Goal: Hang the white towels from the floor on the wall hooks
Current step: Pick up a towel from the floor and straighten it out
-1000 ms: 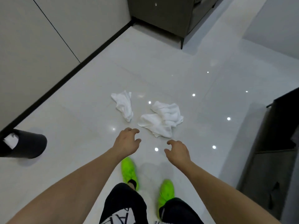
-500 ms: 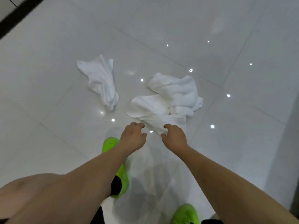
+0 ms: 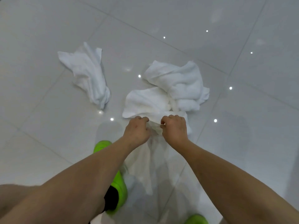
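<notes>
Two crumpled white towels lie on the glossy floor. The larger towel (image 3: 171, 89) is bunched in the middle of the view. Its near edge is pinched by my left hand (image 3: 137, 130) and my right hand (image 3: 174, 128), side by side with fingers curled into the cloth. The smaller towel (image 3: 87, 73) lies apart to the left, untouched. No wall hooks are in view.
Pale grey floor tiles (image 3: 242, 143) fill the view, with small ceiling-light reflections. My green shoes (image 3: 118, 183) stand just below the hands, the second shoe (image 3: 196, 219) at the bottom edge.
I have bent lower and the towels look closer. Both hands moved forward from open above the floor to closed on the near edge of the larger towel.
</notes>
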The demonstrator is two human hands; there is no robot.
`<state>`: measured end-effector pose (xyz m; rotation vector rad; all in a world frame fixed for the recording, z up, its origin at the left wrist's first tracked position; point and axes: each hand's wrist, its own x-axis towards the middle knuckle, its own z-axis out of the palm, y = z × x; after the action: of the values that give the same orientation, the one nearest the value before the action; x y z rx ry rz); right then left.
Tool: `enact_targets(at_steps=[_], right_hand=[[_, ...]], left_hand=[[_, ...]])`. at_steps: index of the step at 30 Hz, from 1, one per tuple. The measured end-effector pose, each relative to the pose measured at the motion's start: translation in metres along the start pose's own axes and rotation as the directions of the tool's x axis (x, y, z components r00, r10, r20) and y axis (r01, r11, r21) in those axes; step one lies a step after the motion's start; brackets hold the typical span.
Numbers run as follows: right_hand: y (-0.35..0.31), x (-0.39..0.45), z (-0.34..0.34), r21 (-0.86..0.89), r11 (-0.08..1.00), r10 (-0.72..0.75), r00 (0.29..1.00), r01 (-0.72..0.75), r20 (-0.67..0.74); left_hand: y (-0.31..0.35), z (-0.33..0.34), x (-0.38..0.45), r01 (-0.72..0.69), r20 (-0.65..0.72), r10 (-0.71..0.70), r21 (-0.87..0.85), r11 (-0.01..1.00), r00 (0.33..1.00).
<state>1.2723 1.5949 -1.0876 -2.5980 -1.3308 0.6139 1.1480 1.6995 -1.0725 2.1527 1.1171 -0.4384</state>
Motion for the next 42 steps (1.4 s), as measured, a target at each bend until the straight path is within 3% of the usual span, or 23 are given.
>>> enact_targets(at_steps=[7,11,17,24,29,36,39,42], right_hand=[[-0.058,-0.077,-0.188,0.173,0.985,0.01,1.0,-0.013,0.018],[-0.09,-0.133,-0.341,0.272,0.962,0.041,0.999,-0.036,-0.013],[-0.113,-0.208,-0.559,0.476,0.879,0.07,0.985,0.013,-0.155],[-0.129,-0.297,-0.747,0.464,0.869,0.005,0.935,0.171,-0.354],[-0.12,-0.387,-0.809,0.305,0.945,0.025,0.901,0.12,-0.434],[-0.133,-0.508,-0.829,0.096,0.994,0.08,0.898,-0.042,-0.433],[-0.123,-0.549,-0.83,0.07,0.981,0.19,0.819,-0.182,-0.541],[-0.111,-0.587,-0.833,0.178,0.954,0.299,0.705,-0.242,-0.643]], left_hand=[[0.1,-0.136,-0.128,-0.095,-0.011,0.095,0.008,0.995,0.995],[0.179,-0.244,-0.221,-0.159,-0.04,0.161,0.05,0.986,0.986],[0.305,-0.369,-0.349,-0.274,-0.167,0.274,0.029,0.961,0.947],[0.43,-0.467,-0.464,-0.434,-0.34,0.433,0.078,0.898,0.835],[0.458,-0.495,-0.534,-0.538,-0.383,0.561,0.177,0.824,0.734],[0.466,-0.52,-0.628,-0.657,-0.437,0.698,0.27,0.704,0.567],[0.463,-0.529,-0.654,-0.654,-0.43,0.729,0.337,0.677,0.533],[0.466,-0.525,-0.675,-0.666,-0.369,0.748,0.345,0.661,0.551]])
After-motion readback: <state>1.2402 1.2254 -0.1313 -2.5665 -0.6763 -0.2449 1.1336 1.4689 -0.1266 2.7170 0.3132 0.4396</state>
